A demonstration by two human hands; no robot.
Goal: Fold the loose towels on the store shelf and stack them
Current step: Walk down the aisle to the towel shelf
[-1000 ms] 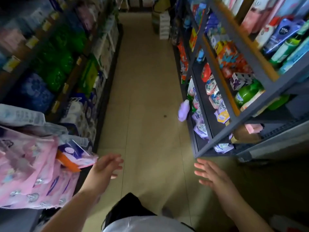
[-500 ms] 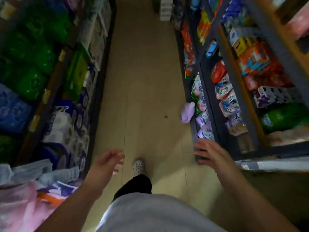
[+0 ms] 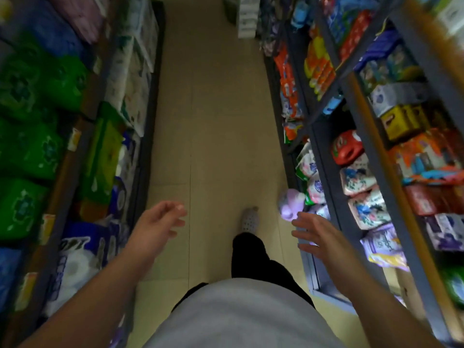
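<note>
Your left hand [image 3: 157,223] hangs empty at about seven o'clock, fingers loosely spread over the tiled floor [image 3: 213,109], touching nothing. Left of it, at nine o'clock, the left shelf [image 3: 143,156] is packed with green packs [image 3: 30,146]; below them, at eight o'clock, sit white-and-blue paper rolls [image 3: 72,262]. Dead ahead the aisle runs clear toward twelve o'clock, with only your spotted shoe [image 3: 249,219] and dark trouser leg [image 3: 251,257] on it. At four o'clock your right hand [image 3: 320,237] is open too, fingers splayed, holding nothing. Just beyond its fingertips a purple item [image 3: 288,204] pokes out from the bottom of the right shelf [image 3: 326,172] into the walkway. That rack, from two to four o'clock, carries floral pouches [image 3: 361,184], a red pack [image 3: 347,146] and yellow boxes [image 3: 401,121]. Motion blur leaves every label unreadable. No loose towels can be picked out on either shelf.
</note>
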